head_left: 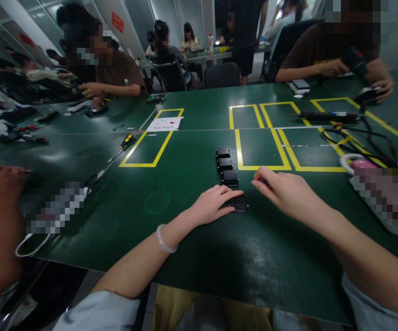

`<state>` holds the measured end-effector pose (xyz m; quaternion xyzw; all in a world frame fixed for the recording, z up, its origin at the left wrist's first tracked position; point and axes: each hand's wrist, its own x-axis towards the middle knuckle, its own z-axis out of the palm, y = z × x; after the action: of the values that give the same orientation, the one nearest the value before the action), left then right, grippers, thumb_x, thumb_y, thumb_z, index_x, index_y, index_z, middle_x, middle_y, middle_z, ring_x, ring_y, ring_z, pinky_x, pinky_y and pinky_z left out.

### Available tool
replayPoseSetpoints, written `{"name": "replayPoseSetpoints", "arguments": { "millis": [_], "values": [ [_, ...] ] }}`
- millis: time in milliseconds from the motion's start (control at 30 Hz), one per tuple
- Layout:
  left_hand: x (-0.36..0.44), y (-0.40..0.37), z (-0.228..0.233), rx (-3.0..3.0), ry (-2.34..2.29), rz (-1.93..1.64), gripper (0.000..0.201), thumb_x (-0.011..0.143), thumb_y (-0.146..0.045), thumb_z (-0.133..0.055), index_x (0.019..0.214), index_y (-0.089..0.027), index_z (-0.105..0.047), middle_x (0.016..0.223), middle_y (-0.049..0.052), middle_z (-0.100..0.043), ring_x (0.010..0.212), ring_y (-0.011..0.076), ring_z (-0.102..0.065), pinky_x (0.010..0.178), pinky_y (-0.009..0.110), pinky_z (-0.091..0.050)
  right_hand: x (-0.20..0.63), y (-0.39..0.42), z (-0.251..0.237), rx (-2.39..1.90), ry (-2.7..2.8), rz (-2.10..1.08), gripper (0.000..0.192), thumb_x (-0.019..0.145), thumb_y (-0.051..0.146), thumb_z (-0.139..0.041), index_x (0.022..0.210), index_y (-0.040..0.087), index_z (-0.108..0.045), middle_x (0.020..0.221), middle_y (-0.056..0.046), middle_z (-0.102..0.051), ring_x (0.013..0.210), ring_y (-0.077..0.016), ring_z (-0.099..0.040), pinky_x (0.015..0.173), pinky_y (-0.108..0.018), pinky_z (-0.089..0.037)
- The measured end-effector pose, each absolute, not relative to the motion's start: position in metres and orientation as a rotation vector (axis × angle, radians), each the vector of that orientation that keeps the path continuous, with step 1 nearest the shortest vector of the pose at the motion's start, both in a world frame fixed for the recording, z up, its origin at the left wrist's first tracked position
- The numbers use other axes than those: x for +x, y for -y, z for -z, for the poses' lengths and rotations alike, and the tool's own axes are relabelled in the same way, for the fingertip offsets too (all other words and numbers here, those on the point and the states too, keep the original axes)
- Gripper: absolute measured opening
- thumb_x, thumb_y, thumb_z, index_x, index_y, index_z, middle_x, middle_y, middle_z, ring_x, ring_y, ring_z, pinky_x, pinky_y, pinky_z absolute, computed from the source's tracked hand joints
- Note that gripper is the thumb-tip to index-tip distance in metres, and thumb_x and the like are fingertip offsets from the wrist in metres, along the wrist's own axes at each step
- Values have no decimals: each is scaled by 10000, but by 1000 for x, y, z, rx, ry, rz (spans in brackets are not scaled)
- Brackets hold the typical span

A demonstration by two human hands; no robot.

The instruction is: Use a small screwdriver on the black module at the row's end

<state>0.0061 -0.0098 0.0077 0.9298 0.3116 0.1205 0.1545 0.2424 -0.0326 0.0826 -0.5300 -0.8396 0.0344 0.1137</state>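
Note:
My left hand (212,204) lies on the green table with its thumb and forefinger around the nearest flat black block (239,203), steadying it. Small bright studs or screw heads stick out at that block's side. Just right of it, my right hand (281,188) is closed in a pinch. A thin dark thing seems to show at its fingertips, pointing toward the block, too small to name. Beyond my left hand, more black blocks stand in a row: a near one (229,178), a middle one (224,163) and a far one (222,152).
Yellow tape outlines (264,168) mark the green tabletop (192,248). A screwdriver (126,141) and a paper sheet (165,124) lie to the left. At right are a black pen-like tool (330,116), a cable (367,133) and a phone-like device (388,202). Other people sit around.

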Motion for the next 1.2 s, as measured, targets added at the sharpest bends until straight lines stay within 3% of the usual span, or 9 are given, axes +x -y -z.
{"name": "replayPoseSetpoints", "arguments": {
  "millis": [300,767,1000,1200],
  "values": [
    [6,9,-8,2653,-888,-352,486,966,-355,-505,1431,-298,-374,1237,65,-542,1090,217,-526,943,369,-450,243,32,-84,-1551,2434,-137,285,993,422,-309,971,211,-499,741,-22,-669,640,-186,-620,541,-271,-316],
    [7,9,-8,2658,-892,-361,487,966,-351,-504,1432,-300,-373,1228,69,-545,1089,218,-526,940,376,-458,240,35,-87,-1510,2440,-152,171,959,304,-348,1017,198,-471,759,-20,-653,588,-167,-567,543,-274,-311],
    [7,10,-7,2665,-887,-355,490,962,-340,-514,1429,-289,-377,1231,63,-542,1084,217,-523,945,366,-455,239,34,-85,-1592,2475,19,326,982,436,-314,935,200,-534,672,-42,-642,597,-202,-588,515,-280,-261],
    [7,9,-8,2655,-887,-358,488,962,-332,-516,1428,-287,-378,1230,61,-542,1087,213,-519,949,363,-450,240,33,-86,-1603,2494,19,315,986,419,-327,951,195,-547,677,-36,-647,596,-194,-587,512,-273,-256]
  ]
}}
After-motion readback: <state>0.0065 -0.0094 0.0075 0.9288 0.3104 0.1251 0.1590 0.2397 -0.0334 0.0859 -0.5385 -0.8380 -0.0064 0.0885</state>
